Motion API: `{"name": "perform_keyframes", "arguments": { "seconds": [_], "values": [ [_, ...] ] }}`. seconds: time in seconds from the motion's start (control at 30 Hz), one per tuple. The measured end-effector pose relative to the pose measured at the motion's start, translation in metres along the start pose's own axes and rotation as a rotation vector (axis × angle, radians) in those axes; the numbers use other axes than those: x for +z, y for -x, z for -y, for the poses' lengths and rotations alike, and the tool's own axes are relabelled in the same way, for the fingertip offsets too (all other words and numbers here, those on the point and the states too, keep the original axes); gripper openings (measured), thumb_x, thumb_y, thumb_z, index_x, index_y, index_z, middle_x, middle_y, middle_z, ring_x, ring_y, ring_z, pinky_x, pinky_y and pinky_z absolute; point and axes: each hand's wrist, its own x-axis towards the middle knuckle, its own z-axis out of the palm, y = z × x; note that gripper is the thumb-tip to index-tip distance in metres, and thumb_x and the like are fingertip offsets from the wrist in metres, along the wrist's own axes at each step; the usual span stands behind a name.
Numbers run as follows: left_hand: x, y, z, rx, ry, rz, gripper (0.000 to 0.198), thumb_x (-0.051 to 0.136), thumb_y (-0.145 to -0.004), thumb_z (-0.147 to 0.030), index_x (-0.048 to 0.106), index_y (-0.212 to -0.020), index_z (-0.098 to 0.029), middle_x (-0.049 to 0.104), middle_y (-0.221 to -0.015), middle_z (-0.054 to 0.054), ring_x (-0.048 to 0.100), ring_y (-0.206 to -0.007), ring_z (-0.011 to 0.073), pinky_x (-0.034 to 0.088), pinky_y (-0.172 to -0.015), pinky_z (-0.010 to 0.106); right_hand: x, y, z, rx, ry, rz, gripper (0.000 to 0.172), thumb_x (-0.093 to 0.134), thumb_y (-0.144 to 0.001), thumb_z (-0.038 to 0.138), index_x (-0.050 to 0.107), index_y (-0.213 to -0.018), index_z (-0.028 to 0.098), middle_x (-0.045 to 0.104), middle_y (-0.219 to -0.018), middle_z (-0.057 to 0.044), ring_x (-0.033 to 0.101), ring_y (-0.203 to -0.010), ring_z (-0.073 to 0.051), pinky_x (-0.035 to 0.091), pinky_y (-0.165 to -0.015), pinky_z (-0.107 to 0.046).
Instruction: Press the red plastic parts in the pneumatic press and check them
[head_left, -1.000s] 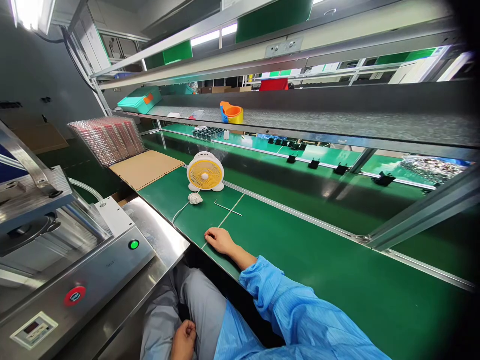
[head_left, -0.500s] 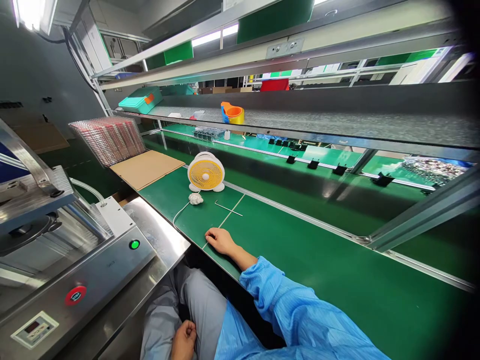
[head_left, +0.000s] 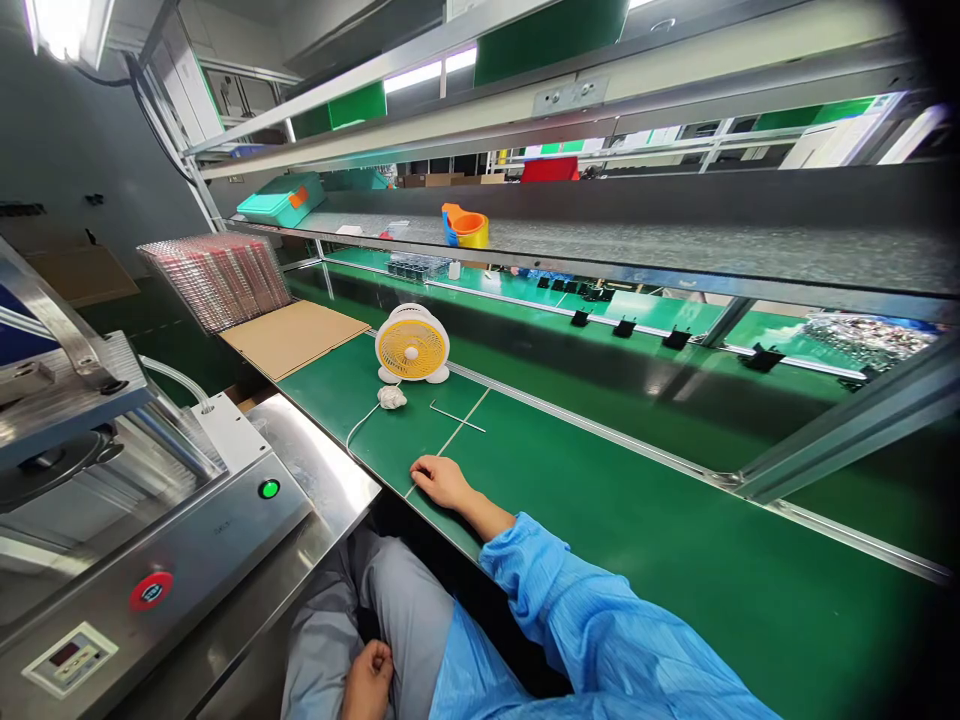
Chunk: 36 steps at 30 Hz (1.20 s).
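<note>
My right hand rests on the green worktop near its front edge, fingers curled in, with nothing visible in them. My left hand lies on my lap, its fingers folded into a loose fist, and no object shows in it. Beyond my right hand lies a thin bent metal rod, like a hex key. Farther back a small white fan with a yellow grille stands upright. In front of the fan is its bundled white cord, with one length running down to the worktop edge. Neither hand touches these things.
At left stands a metal machine with a green lit button and a red stop button. Cardboard and stacked clear trays lie behind. A shelf overhead holds a teal box and tape rolls.
Both my hands, the fan and the rod stay where they were. On the far bench, a small white item appears under the shelf.
</note>
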Motion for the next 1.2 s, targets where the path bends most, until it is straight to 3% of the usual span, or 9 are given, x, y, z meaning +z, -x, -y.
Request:
{"name": "perform_keyframes", "arguments": {
  "seconds": [0.37,1.2],
  "values": [
    [0.0025,-0.0017,0.0066,-0.001,-0.017,-0.012,0.018,0.050,-0.072,-0.039,0.052,-0.068,-0.022,0.057,-0.068,0.001,0.054,-0.070,0.0167,0.043,-0.070,0.026,-0.0008,0.0003,0.0004,0.019,0.003,0.002,0.012,0.062,-0.090,0.015,0.070,-0.089,0.022,0.071,-0.090,0.000,0.062,-0.080,-0.017,0.041,-0.072,-0.025],
    [-0.0003,-0.0006,-0.0017,-0.024,-0.042,0.005,0.014,0.054,-0.073,-0.035,0.053,-0.069,-0.021,0.056,-0.069,0.000,0.055,-0.071,0.0170,0.043,-0.071,0.025,0.0013,0.0001,-0.0017,0.009,-0.002,-0.001,0.012,0.062,-0.089,0.013,0.071,-0.090,0.022,0.071,-0.089,0.000,0.062,-0.080,-0.016,0.041,-0.072,-0.025]
  ]
}}
